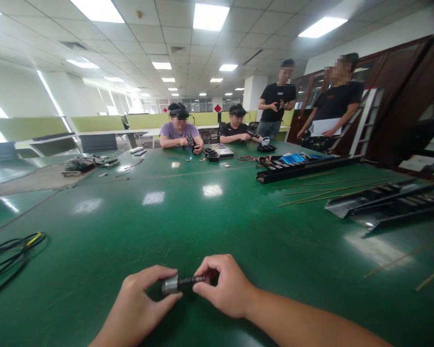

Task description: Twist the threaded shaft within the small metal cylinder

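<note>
A small silver metal cylinder with a dark stepped shaft (pixel 171 284) is held just above or on the green table, lying sideways. My left hand (pixel 139 299) grips the thick silver end between thumb and fingers. At the thin end of the shaft, my right hand (pixel 224 284) pinches the tip between thumb and forefinger. Something reddish shows inside the curl of the right fingers, too hidden to name.
A coiled black cable (pixel 10 260) lies on the green table (pixel 130 241) at left. Black metal channels (pixel 390 207) and thin rods (pixel 311 195) lie at right. Across the table, two people (pixel 179 132) sit handling dark tools; two others (pixel 277 103) stand.
</note>
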The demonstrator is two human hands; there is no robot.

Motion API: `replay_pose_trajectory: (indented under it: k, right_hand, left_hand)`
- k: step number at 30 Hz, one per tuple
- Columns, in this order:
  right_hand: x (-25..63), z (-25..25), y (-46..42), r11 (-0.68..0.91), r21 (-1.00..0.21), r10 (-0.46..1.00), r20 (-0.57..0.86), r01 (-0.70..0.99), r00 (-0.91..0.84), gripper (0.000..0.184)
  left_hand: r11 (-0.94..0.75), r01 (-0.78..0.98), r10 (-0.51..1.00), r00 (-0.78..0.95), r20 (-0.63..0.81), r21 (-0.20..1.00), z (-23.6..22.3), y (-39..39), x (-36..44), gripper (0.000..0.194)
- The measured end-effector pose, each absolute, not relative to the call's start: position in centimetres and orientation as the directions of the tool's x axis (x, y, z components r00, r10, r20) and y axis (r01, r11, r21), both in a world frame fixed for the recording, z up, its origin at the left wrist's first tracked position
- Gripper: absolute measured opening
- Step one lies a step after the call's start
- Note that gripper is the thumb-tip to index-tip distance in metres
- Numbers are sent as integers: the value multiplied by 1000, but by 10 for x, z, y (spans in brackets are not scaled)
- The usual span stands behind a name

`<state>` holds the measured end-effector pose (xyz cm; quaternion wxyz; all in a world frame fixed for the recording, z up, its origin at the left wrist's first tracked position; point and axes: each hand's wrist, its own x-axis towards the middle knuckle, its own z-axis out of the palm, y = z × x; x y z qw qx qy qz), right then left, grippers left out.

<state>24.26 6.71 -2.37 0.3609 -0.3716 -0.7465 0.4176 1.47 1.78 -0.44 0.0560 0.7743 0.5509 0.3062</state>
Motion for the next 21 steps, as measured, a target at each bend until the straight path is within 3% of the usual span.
replay_pose_trajectory:
  k: [21]
  right_hand:
    - [242, -24, 68, 381, -893, 859, 246, 240, -448, 5]
  left_hand:
    - [-391, 817, 881, 199, 430, 424, -5, 19, 12, 22]
